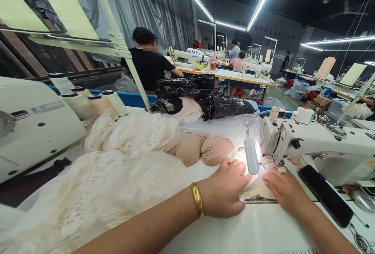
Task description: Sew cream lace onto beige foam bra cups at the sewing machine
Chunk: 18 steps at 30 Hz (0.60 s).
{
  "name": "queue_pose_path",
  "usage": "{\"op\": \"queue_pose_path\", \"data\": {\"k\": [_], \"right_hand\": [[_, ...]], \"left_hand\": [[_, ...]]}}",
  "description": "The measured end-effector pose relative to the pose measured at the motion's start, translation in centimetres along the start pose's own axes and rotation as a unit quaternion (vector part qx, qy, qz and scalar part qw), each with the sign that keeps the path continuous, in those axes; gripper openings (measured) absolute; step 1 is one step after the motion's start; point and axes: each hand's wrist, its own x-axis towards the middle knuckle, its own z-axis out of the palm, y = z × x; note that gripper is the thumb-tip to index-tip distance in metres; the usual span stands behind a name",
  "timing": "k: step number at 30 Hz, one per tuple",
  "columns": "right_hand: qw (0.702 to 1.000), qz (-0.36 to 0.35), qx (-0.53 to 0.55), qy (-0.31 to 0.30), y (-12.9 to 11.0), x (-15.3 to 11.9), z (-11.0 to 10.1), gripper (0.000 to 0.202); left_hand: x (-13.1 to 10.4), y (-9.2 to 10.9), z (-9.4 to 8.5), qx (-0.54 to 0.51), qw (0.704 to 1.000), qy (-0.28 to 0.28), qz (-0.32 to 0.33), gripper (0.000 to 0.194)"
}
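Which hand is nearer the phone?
Right. The right hand is beside the phone, on its left; the left hand is farther left, past the right hand.

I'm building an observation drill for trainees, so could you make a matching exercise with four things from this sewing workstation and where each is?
Things:
1. Gold bangle
2. Phone
3. Lamp head
4. Plastic bag

Places:
A. Lying to the right of the right hand
B. Crumpled, beyond the beige pads
C. Around the wrist of the left hand
D. Seen between the two hands

Pairs: 1-C, 2-A, 3-D, 4-B
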Motion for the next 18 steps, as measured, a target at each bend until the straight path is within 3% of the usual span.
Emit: {"op": "queue_pose_path", "data": {"k": [3,6,9,11,14,18], "right_hand": [[0.999,0.033,0.020,-0.008,0.2,-0.1,-0.6,0.023],[0.993,0.025,0.094,-0.061,-0.5,0.0,-1.0,0.011],[0.991,0.023,0.088,-0.097,-0.9,0.2,-1.0,0.007],[0.994,0.043,0.045,-0.092,-0.7,0.2,-0.8,0.018],[0.996,0.059,-0.010,-0.059,-0.3,0.3,-0.9,0.028],[0.995,0.081,-0.009,-0.060,-0.1,0.4,-1.7,0.032]], "left_hand": [[-0.3,-0.6,-0.1,-0.020,0.999,-0.007,0.024,0.029],[-0.1,-1.0,0.3,-0.014,0.999,0.003,0.039,0.026],[0.5,-1.1,0.8,0.000,0.997,0.041,0.065,0.015],[0.9,-1.2,1.0,0.004,0.994,0.079,0.079,0.006],[1.2,-1.4,1.2,0.005,0.990,0.118,0.081,0.024],[0.7,-1.7,0.8,-0.021,0.993,0.093,0.075,0.043]]}}
